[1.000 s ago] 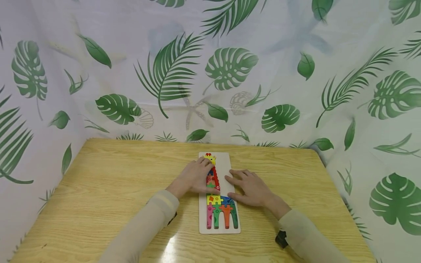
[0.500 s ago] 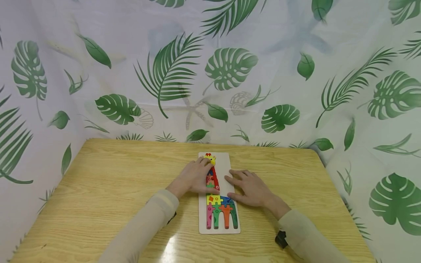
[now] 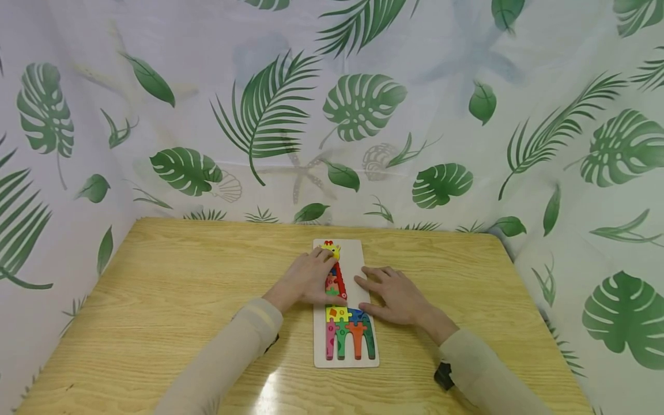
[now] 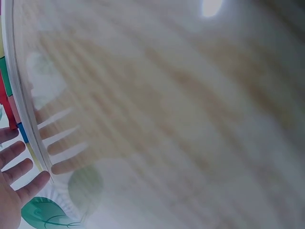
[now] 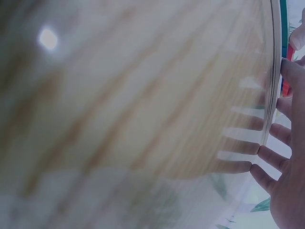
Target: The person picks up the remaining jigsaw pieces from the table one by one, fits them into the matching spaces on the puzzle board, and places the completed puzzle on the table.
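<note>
A giraffe jigsaw puzzle [image 3: 357, 331] with pieces in several colours lies on a white board [image 3: 355, 253] in the head view. My left hand [image 3: 305, 279] reaches over the board's left side, its fingers by the yellow head [image 3: 333, 249] and its thumb across the base of the neck, partly hiding the neck pieces. From the right, my right hand [image 3: 396, 297] rests with spread fingers at the board's edge. In the right wrist view the fingertips [image 5: 266, 155] stand along the board's side [image 5: 274, 62]. The left wrist view shows the left fingers [image 4: 33, 186] fairly straight beside the board.
The wooden table [image 3: 197, 265] reaches back to a white cloth [image 3: 446, 57] printed with green leaves, which hangs behind and on both sides. A bright light reflection lies on the table in front of the board. Dark bands show at both wrists.
</note>
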Demonstrator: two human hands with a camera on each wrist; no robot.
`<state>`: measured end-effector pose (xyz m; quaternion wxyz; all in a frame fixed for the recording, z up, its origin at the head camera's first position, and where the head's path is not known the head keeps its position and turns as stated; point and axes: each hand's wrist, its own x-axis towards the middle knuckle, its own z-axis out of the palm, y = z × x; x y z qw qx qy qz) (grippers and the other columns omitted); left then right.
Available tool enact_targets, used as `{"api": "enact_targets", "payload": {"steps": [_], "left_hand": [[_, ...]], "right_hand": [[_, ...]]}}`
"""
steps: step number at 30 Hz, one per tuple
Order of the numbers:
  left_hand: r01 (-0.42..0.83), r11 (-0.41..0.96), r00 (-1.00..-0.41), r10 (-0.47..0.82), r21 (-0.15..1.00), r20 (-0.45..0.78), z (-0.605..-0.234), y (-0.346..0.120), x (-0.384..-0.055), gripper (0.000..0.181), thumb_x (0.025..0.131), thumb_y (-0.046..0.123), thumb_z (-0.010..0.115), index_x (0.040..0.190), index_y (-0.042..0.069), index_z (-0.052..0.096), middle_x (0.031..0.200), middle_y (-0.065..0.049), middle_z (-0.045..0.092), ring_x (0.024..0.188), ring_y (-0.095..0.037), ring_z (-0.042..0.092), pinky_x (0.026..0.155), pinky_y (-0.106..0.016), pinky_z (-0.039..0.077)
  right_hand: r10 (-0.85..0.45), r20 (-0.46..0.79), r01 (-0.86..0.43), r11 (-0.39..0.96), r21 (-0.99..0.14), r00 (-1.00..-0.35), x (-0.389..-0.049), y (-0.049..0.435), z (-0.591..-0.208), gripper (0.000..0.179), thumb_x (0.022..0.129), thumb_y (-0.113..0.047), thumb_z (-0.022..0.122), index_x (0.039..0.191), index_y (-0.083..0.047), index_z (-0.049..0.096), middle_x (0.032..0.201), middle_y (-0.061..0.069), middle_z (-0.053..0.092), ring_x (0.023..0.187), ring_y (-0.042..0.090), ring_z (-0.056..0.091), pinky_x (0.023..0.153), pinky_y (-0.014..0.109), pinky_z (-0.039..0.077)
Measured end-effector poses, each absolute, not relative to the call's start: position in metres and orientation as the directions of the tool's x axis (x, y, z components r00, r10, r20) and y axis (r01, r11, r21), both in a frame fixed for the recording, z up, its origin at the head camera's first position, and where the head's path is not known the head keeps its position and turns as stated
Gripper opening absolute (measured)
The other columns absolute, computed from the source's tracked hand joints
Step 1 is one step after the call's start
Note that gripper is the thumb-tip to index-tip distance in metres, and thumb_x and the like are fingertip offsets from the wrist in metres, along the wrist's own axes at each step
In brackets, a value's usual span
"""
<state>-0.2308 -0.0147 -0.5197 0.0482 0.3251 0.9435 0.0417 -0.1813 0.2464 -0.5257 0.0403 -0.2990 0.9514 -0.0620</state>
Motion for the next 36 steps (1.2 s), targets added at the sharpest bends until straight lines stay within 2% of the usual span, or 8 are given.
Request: {"api": "enact_targets", "payload": {"steps": [13, 36], "left_hand": [[0.625, 0.777, -0.775, 0.629, 0.081, -0.061, -0.5184, -0.0137, -0.231, 0.11, 0.081, 0.092, 0.056, 0.157, 0.013, 0.047, 0.162, -0.009, 0.048, 0.151, -0.029, 0.044, 0.121, -0.047, 0.047], [0.61, 0.787, -0.786, 0.616, 0.096, -0.055, -0.5242, -0.0162, -0.2291, 0.11, 0.081, 0.093, 0.053, 0.158, 0.014, 0.046, 0.163, -0.01, 0.047, 0.15, -0.031, 0.045, 0.121, -0.048, 0.046]], "right_hand": [[-0.572, -0.042, -0.563, 0.816, -0.135, -0.819, -0.1833, 0.2478, -0.5274, 0.067, 0.102, -0.064, 0.053, 0.158, -0.027, 0.05, 0.165, 0.008, 0.047, 0.144, 0.036, 0.05, 0.116, 0.062, 0.045], [-0.577, -0.035, -0.568, 0.812, -0.133, -0.816, -0.1831, 0.2481, -0.5285, 0.067, 0.102, -0.064, 0.053, 0.158, -0.028, 0.05, 0.165, 0.007, 0.048, 0.145, 0.035, 0.05, 0.116, 0.062, 0.046]]}}
